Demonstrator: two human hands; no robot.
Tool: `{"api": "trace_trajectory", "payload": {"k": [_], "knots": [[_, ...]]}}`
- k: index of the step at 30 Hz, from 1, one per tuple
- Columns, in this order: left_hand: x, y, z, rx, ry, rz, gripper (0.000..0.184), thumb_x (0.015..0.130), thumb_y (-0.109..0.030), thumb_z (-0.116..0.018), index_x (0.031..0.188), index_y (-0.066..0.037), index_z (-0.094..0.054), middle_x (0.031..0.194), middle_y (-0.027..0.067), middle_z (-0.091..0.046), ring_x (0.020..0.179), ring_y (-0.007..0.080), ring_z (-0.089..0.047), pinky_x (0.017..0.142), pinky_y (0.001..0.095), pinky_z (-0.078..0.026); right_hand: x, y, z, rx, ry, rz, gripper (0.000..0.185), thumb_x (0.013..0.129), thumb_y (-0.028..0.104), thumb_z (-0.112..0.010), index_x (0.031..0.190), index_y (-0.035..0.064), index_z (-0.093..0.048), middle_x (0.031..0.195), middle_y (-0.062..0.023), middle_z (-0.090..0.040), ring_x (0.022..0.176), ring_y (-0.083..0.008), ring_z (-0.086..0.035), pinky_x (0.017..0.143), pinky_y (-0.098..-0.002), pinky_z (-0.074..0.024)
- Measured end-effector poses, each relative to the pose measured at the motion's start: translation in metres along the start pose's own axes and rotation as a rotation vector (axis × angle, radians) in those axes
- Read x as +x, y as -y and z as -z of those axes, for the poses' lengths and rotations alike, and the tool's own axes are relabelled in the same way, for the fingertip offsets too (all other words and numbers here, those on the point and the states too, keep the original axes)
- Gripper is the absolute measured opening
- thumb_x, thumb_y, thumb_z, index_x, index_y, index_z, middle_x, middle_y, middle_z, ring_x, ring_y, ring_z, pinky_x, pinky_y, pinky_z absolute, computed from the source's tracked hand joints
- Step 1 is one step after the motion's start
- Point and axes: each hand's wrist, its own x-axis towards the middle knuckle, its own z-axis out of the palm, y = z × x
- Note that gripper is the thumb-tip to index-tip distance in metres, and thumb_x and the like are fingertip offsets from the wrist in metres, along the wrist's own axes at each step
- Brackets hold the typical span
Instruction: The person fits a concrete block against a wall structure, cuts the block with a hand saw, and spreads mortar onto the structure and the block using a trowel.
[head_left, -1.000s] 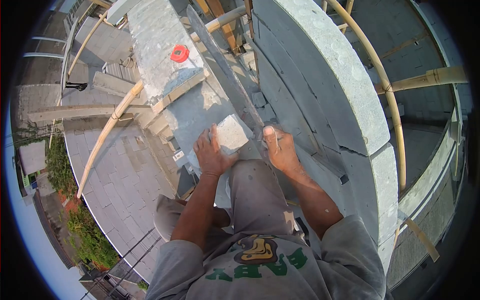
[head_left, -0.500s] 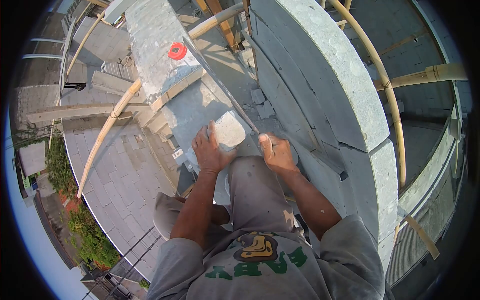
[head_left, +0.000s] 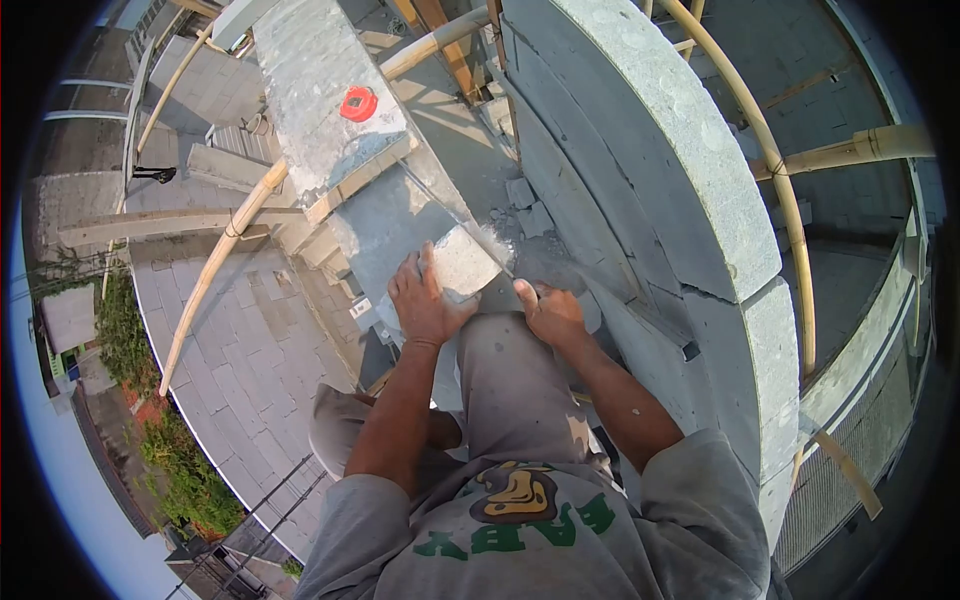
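Observation:
My left hand point(head_left: 425, 305) is closed around the near left side of a small pale block piece point(head_left: 466, 263), its fingers along the block's edge. In my right hand point(head_left: 555, 312) is the near end of a long-bladed tool point(head_left: 440, 200), seen nearly edge-on. Its thin blade runs up and to the left, against the block's right-hand edge. Whether the blade has teeth cannot be made out, and its handle is hidden in my fist. Pale dust flies off to the right of the block. Both hands are just above my bent knee.
A curved grey block wall point(head_left: 650, 150) rises close on my right. Ahead, a red ring-like object point(head_left: 358, 104) lies on a concrete ledge point(head_left: 310, 60). Bamboo poles point(head_left: 225, 250) cross at left, with others at right. Rubble point(head_left: 528, 208) lies beside the wall's foot.
The blade's far end has come down and nearer, and the blade now meets the block's edge. Dust has burst out there. My right hand has shifted slightly down; my left keeps its grip.

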Motion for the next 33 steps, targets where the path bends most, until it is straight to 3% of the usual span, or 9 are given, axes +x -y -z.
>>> {"api": "trace_trajectory", "payload": {"k": [1,4,9,13,16,22,25,28,33], "knots": [[0.000,-0.002,0.003,0.005,0.022,0.018,0.117,0.056,-0.048,-0.086,0.152,-0.010,-0.031,0.139,0.0200,-0.043,0.131,0.0372,-0.040,0.111,0.0527,-0.028,0.012,-0.017,-0.010,-0.108,0.038,-0.123,0.063,0.102,0.056,-0.042,0.101,0.0001,-0.071,0.085,-0.0267,-0.069,0.082,-0.0467,-0.067,0.072,-0.0499,-0.0516],[0.003,-0.002,0.007,0.010,0.031,0.026,0.117,0.056,-0.048,-0.087,0.151,-0.010,-0.031,0.138,0.0204,-0.043,0.131,0.0374,-0.040,0.110,0.0527,-0.028,0.010,-0.006,0.019,-0.080,0.105,-0.159,0.066,0.101,0.059,-0.042,0.103,0.0000,-0.071,0.088,-0.0263,-0.069,0.084,-0.0468,-0.067,0.073,-0.0500,-0.0517],[0.005,-0.003,0.005,0.008,0.014,0.013,0.115,0.055,-0.047,-0.087,0.149,-0.010,-0.033,0.138,0.0211,-0.044,0.131,0.0380,-0.041,0.110,0.0529,-0.028,-0.016,0.047,0.044,0.251,-0.062,0.243,0.079,0.098,0.069,-0.034,0.106,0.0006,-0.072,0.097,-0.0275,-0.069,0.092,-0.0490,-0.066,0.082,-0.0534,-0.0508],[-0.002,-0.002,0.000,0.015,0.002,0.006,0.113,0.056,-0.049,-0.085,0.149,-0.009,-0.035,0.137,0.0223,-0.045,0.130,0.0378,-0.042,0.109,0.0528,-0.028,0.012,-0.004,-0.011,-0.014,0.049,-0.016,0.076,0.098,0.067,-0.036,0.107,0.0008,-0.072,0.099,-0.0272,-0.069,0.096,-0.0471,-0.066,0.086,-0.0524,-0.0501],[0.009,0.000,-0.003,0.017,-0.040,-0.014,0.113,0.056,-0.050,-0.084,0.149,-0.009,-0.035,0.136,0.0230,-0.045,0.129,0.0376,-0.042,0.108,0.0526,-0.028,0.022,0.006,0.007,-0.192,0.094,-0.226,0.073,0.098,0.066,-0.038,0.110,0.0023,-0.071,0.098,-0.0267,-0.070,0.099,-0.0458,-0.066,0.088,-0.0519,-0.0495],[0.003,0.001,0.000,0.024,-0.009,-0.013,0.113,0.057,-0.051,-0.083,0.149,-0.009,-0.034,0.136,0.0233,-0.045,0.129,0.0379,-0.042,0.108,0.0525,-0.028,-0.008,0.059,0.049,0.317,-0.007,0.215,0.073,0.098,0.067,-0.036,0.109,0.0036,-0.073,0.095,-0.0278,-0.070,0.099,-0.0445,-0.066,0.089,-0.0510,-0.0497],[-0.002,0.000,0.000,0.030,0.017,0.002,0.114,0.057,-0.050,-0.084,0.150,-0.009,-0.033,0.138,0.0221,-0.044,0.131,0.0382,-0.041,0.109,0.0529,-0.028,-0.004,0.022,0.019,0.177,0.007,0.144,0.071,0.099,0.064,-0.039,0.104,0.0017,-0.073,0.092,-0.0276,-0.069,0.094,-0.0440,-0.067,0.083,-0.0494,-0.0512],[-0.001,-0.004,0.003,0.055,0.026,0.016,0.114,0.058,-0.050,-0.085,0.150,-0.008,-0.032,0.139,0.0213,-0.043,0.131,0.0381,-0.040,0.110,0.0530,-0.028,0.017,-0.009,0.002,-0.131,0.128,-0.316,0.066,0.100,0.060,-0.043,0.098,0.0008,-0.072,0.086,-0.0258,-0.068,0.084,-0.0445,-0.068,0.074,-0.0475,-0.0519],[0.001,-0.002,0.000,0.044,0.011,-0.003,0.115,0.057,-0.050,-0.085,0.150,-0.008,-0.032,0.138,0.0211,-0.043,0.131,0.0381,-0.040,0.110,0.0531,-0.028,-0.009,0.032,0.040,0.095,0.015,0.101,0.073,0.099,0.065,-0.038,0.098,-0.0001,-0.072,0.089,-0.0270,-0.069,0.090,-0.0446,-0.067,0.081,-0.0493,-0.0515]]}}
